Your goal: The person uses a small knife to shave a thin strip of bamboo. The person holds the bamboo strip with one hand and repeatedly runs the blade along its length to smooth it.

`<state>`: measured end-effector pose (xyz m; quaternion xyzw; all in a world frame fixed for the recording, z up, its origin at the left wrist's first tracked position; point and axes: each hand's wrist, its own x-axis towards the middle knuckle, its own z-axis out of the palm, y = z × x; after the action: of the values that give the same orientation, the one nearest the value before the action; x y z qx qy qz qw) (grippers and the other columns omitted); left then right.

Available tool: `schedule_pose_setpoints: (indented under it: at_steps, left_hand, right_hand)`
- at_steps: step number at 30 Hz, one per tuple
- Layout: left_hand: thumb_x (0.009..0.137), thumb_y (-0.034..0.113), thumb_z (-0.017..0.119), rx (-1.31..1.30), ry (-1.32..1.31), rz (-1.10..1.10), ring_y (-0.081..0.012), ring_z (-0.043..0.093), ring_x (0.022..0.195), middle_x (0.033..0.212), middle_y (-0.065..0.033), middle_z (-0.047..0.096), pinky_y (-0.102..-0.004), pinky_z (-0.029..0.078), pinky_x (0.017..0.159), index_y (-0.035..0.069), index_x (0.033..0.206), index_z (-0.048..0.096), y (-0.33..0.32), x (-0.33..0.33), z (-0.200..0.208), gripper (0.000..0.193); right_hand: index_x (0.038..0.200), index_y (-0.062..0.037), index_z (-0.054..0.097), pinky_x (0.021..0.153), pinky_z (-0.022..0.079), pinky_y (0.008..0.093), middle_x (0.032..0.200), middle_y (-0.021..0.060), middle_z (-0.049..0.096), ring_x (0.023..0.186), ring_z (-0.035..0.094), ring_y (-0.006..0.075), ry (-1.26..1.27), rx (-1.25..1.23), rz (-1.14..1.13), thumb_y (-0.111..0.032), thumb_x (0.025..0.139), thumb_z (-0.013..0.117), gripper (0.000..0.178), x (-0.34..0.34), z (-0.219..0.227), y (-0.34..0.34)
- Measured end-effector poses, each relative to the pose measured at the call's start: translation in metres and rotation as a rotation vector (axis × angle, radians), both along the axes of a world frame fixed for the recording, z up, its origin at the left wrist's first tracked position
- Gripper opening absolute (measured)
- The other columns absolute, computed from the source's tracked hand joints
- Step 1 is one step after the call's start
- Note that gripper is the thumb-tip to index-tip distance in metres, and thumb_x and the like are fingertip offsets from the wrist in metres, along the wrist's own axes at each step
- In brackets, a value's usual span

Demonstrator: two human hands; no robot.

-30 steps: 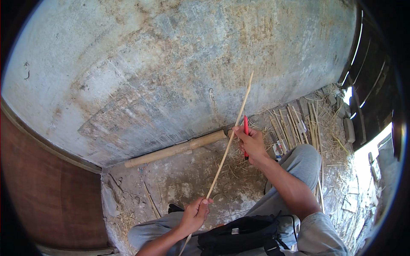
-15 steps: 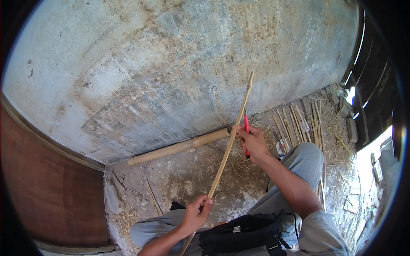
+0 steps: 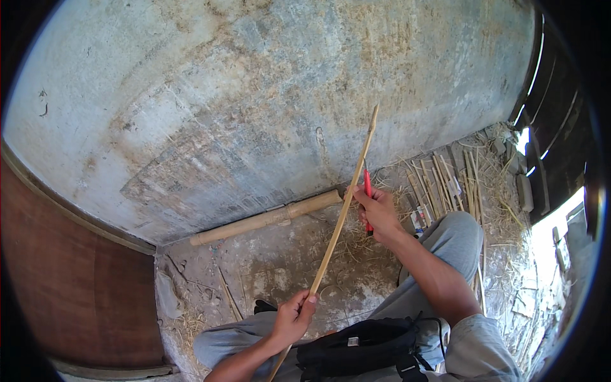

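A long, thin bamboo strip (image 3: pixel 333 245) slants from my lap up toward the wall. Its lower part is gripped by my left hand (image 3: pixel 294 321), thumb on top. Farther up, my right hand (image 3: pixel 378 213) is closed around a red-handled knife (image 3: pixel 368 184), its slim blade pointing up beside the strip. The thumb and fingertips of that hand also touch the strip. My fingers partly cover the knife's handle, and the strip's lower end runs under my left forearm.
A thick bamboo pole (image 3: pixel 267 221) lies along the foot of the stained wall (image 3: pixel 254 114). Several cut strips (image 3: pixel 439 184) and shavings lie on the floor at right. A black bag (image 3: pixel 359 347) rests at my lap. A brown wooden panel (image 3: pixel 76 274) stands at left.
Almost nothing differs. Both hands keep their holds on the strip and knife, with only a tiny shift of the view.
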<state>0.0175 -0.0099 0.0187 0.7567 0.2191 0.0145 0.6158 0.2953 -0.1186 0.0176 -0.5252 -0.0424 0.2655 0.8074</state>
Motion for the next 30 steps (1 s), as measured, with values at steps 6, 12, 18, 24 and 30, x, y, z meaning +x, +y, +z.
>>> schedule_pose_setpoints:
  at_steps: [6, 12, 18, 24, 30]
  left_hand:
    - [0.104, 0.021, 0.046, -0.066, 0.024, -0.042, -0.0039, 0.044, 0.055, 0.064, 0.0019, 0.047, -0.0225, 0.039, 0.050, -0.002, 0.110, 0.058, 0.003, 0.001, 0.007, 0.026]
    - [0.105, 0.025, 0.044, -0.078, 0.047, -0.061, -0.0039, 0.044, 0.054, 0.062, 0.0016, 0.047, -0.0225, 0.038, 0.050, -0.001, 0.110, 0.059, 0.006, 0.001, 0.005, 0.030]
    - [0.105, 0.029, 0.043, -0.039, 0.053, -0.052, -0.0038, 0.041, 0.049, 0.058, 0.0026, 0.044, -0.0223, 0.036, 0.047, 0.000, 0.110, 0.062, 0.009, 0.003, 0.002, 0.035]
    - [0.105, 0.031, 0.042, -0.293, 0.144, -0.042, -0.0036, 0.040, 0.048, 0.058, 0.0036, 0.041, -0.0223, 0.032, 0.043, 0.000, 0.107, 0.061, 0.010, 0.011, 0.013, 0.036]
    - [0.106, 0.032, 0.040, -0.364, 0.209, -0.076, -0.0045, 0.038, 0.047, 0.063, 0.0018, 0.044, -0.0225, 0.034, 0.042, -0.001, 0.115, 0.057, 0.014, 0.019, 0.018, 0.038]
  right_hand:
    - [0.097, -0.0010, 0.067, 0.040, 0.027, 0.0220, 0.064, -0.0049, 0.052, 0.045, 0.038, 0.0021, -0.025, -0.033, 0.002, -0.022, 0.093, 0.067, 0.021, 0.001, -0.003, 0.000]
    - [0.094, -0.0019, 0.067, 0.039, 0.025, 0.0219, 0.062, -0.0051, 0.052, 0.044, 0.036, 0.0015, -0.040, -0.049, -0.071, -0.024, 0.090, 0.070, 0.022, -0.001, -0.003, 0.003]
    - [0.093, -0.0026, 0.068, 0.039, 0.025, 0.0218, 0.061, -0.0060, 0.051, 0.043, 0.036, 0.0015, -0.046, -0.073, -0.091, -0.027, 0.088, 0.072, 0.025, -0.002, -0.002, 0.003]
    - [0.096, -0.0034, 0.067, 0.040, 0.028, 0.0211, 0.072, 0.0000, 0.062, 0.042, 0.037, 0.0025, -0.112, -0.206, 0.045, -0.027, 0.092, 0.068, 0.024, -0.012, -0.002, 0.004]
    - [0.096, -0.0032, 0.066, 0.040, 0.028, 0.0212, 0.074, 0.0041, 0.066, 0.043, 0.038, 0.0022, -0.175, -0.126, 0.052, -0.025, 0.092, 0.068, 0.022, -0.013, -0.016, 0.007]
